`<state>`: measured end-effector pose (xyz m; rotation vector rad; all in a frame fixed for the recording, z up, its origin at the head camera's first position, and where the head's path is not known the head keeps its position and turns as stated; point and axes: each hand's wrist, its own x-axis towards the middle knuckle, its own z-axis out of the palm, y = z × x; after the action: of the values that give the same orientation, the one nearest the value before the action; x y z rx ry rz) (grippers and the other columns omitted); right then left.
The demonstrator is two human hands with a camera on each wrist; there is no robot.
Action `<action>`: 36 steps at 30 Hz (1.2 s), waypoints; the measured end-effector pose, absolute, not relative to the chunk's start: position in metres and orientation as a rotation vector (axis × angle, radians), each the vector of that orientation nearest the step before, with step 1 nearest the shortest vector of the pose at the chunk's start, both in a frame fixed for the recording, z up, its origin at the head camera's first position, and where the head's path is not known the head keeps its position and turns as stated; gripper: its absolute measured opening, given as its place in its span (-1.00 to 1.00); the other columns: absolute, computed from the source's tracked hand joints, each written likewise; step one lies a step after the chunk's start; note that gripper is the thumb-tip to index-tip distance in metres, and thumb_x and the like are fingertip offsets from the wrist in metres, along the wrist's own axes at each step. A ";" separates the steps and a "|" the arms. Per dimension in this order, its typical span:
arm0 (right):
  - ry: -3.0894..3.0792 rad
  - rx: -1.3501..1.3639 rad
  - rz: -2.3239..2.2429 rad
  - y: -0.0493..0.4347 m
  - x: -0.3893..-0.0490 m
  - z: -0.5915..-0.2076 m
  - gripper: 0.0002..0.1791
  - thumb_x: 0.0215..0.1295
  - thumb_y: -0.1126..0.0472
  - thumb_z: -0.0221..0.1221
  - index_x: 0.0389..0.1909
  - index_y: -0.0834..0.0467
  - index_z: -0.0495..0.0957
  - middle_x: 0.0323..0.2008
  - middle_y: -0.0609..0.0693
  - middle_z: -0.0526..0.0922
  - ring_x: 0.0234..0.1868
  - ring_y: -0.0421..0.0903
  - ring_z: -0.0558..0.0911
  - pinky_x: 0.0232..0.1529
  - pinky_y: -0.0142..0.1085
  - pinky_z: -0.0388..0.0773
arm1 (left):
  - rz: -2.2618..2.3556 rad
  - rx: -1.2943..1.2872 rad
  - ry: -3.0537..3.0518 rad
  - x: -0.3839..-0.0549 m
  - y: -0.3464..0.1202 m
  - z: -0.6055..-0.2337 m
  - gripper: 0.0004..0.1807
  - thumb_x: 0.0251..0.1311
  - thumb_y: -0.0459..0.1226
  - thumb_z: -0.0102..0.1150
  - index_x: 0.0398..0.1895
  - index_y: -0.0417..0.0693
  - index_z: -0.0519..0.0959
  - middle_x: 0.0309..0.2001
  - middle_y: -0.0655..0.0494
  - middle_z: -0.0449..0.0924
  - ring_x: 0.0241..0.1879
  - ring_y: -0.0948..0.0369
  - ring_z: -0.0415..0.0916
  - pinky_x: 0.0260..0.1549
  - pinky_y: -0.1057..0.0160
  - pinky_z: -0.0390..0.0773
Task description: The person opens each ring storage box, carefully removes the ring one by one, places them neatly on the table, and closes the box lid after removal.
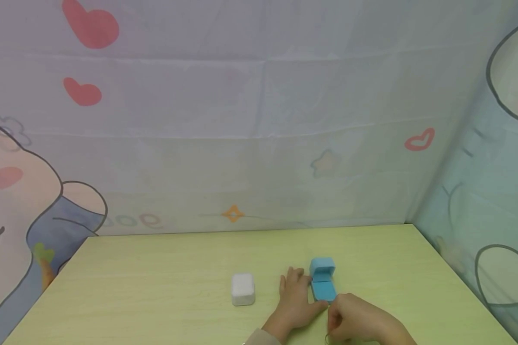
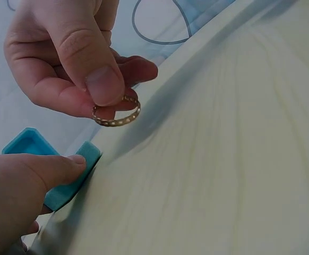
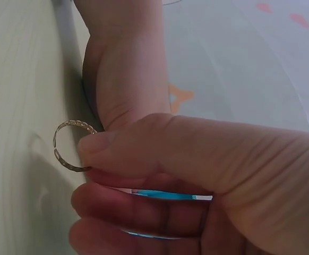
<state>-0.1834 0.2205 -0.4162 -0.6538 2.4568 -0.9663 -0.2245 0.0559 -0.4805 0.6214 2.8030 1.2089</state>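
A small blue ring box (image 1: 324,290) stands on the table with its lid raised. My left hand (image 1: 294,301) lies along its left side, fingers spread, and the thumb (image 2: 64,172) rests against the box's front edge. Between thumb and forefinger, my right hand (image 1: 357,317) pinches a thin gold ring (image 3: 68,164) with a patterned band. In the left wrist view the ring hangs from those fingertips, a little above the tabletop. The right hand is in front of the box, and in the right wrist view its fingers cover most of it.
Left of my hands, a white box (image 1: 243,289) with rounded corners sits on the pale yellow table (image 1: 155,282). Behind the table hangs a printed cloth (image 1: 198,120), and another stretch of it runs down the right side.
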 end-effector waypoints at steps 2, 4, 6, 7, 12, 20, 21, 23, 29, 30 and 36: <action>2.443 -0.648 -0.979 0.220 -0.183 -0.416 -0.88 -0.06 0.32 0.31 -0.68 0.13 0.62 -0.72 -0.21 0.52 -0.68 -0.35 0.38 -0.65 -0.47 0.35 | 1.210 0.619 2.800 -0.225 0.056 -0.481 -0.37 0.05 0.02 0.29 0.03 -0.25 0.43 0.31 -0.23 0.18 0.42 -0.27 -0.12 0.33 -0.33 -0.18; 2.423 -0.628 -0.992 0.219 -0.182 -0.416 -0.87 -0.04 0.31 0.32 -0.68 0.13 0.62 -0.72 -0.20 0.53 -0.68 -0.33 0.39 -0.65 -0.46 0.35 | 1.211 0.617 2.801 -0.225 0.056 -0.481 -0.38 0.05 0.03 0.29 0.02 -0.25 0.43 0.31 -0.23 0.19 0.42 -0.27 -0.12 0.33 -0.33 -0.18; 2.403 -0.613 -1.005 0.219 -0.181 -0.417 -0.86 -0.01 0.29 0.32 -0.68 0.13 0.61 -0.71 -0.19 0.54 -0.68 -0.31 0.39 -0.66 -0.46 0.35 | 1.205 0.613 2.804 -0.225 0.057 -0.481 -0.38 0.05 0.03 0.28 0.02 -0.24 0.43 0.31 -0.23 0.19 0.42 -0.26 -0.11 0.33 -0.33 -0.18; 2.391 -0.600 -1.015 0.219 -0.181 -0.417 -0.86 -0.01 0.29 0.31 -0.67 0.13 0.61 -0.71 -0.18 0.54 -0.68 -0.30 0.39 -0.66 -0.45 0.35 | 1.202 0.612 2.806 -0.226 0.057 -0.481 -0.38 0.05 0.04 0.28 0.02 -0.24 0.43 0.31 -0.23 0.19 0.42 -0.26 -0.11 0.33 -0.33 -0.17; 2.357 -0.569 -1.036 0.217 -0.179 -0.417 -0.85 0.00 0.30 0.30 -0.68 0.12 0.60 -0.71 -0.18 0.53 -0.69 -0.29 0.35 -0.67 -0.46 0.29 | 1.190 0.610 2.811 -0.226 0.057 -0.482 -0.38 0.06 0.04 0.27 0.03 -0.24 0.43 0.32 -0.22 0.19 0.42 -0.26 -0.11 0.33 -0.33 -0.17; 2.354 -0.556 -1.016 0.213 -0.175 -0.417 -0.77 -0.01 0.35 0.23 -0.76 0.06 0.53 -0.78 -0.23 0.38 -0.74 -0.30 0.21 -0.71 -0.46 0.13 | 1.199 0.609 2.801 -0.224 0.056 -0.481 -0.35 0.06 0.05 0.28 0.05 -0.25 0.42 0.32 -0.23 0.18 0.42 -0.26 -0.12 0.33 -0.33 -0.18; 2.355 -0.550 -1.015 0.213 -0.175 -0.417 -0.76 -0.01 0.35 0.23 -0.77 0.06 0.52 -0.78 -0.23 0.37 -0.74 -0.30 0.20 -0.71 -0.45 0.12 | 1.202 0.607 2.800 -0.224 0.057 -0.481 -0.36 0.06 0.05 0.28 0.05 -0.25 0.42 0.32 -0.23 0.18 0.42 -0.26 -0.12 0.33 -0.33 -0.18; 2.357 -0.537 -1.012 0.213 -0.174 -0.417 -0.76 -0.02 0.35 0.24 -0.77 0.06 0.51 -0.78 -0.22 0.38 -0.74 -0.30 0.21 -0.71 -0.45 0.14 | 1.204 0.601 2.799 -0.224 0.057 -0.480 -0.36 0.06 0.04 0.27 0.05 -0.24 0.42 0.33 -0.22 0.18 0.43 -0.26 -0.12 0.33 -0.33 -0.19; 2.384 -0.524 -0.980 0.213 -0.174 -0.420 -0.79 -0.03 0.35 0.27 -0.74 0.07 0.55 -0.75 -0.21 0.43 -0.71 -0.28 0.29 -0.69 -0.45 0.20 | 1.203 0.605 2.802 -0.224 0.057 -0.479 -0.35 0.06 0.05 0.28 0.06 -0.25 0.42 0.32 -0.22 0.18 0.43 -0.26 -0.12 0.33 -0.33 -0.19; 2.391 -0.518 -0.969 0.213 -0.174 -0.420 -0.80 -0.03 0.35 0.27 -0.74 0.07 0.55 -0.75 -0.21 0.44 -0.71 -0.28 0.29 -0.69 -0.45 0.21 | 1.202 0.604 2.801 -0.224 0.057 -0.480 -0.34 0.06 0.05 0.28 0.06 -0.25 0.42 0.32 -0.22 0.18 0.43 -0.26 -0.12 0.33 -0.33 -0.19; 2.401 -0.494 -0.956 0.212 -0.173 -0.418 -0.75 -0.04 0.38 0.25 -0.77 0.05 0.51 -0.78 -0.22 0.37 -0.73 -0.28 0.23 -0.71 -0.44 0.14 | 1.193 0.590 2.803 -0.225 0.057 -0.481 -0.35 0.06 0.04 0.28 0.07 -0.24 0.41 0.33 -0.22 0.18 0.43 -0.26 -0.12 0.34 -0.32 -0.19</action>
<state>-0.1734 0.2120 -0.4183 -0.4941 2.4007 -0.9560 -0.2249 0.0571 -0.4805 0.5899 2.8026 1.1932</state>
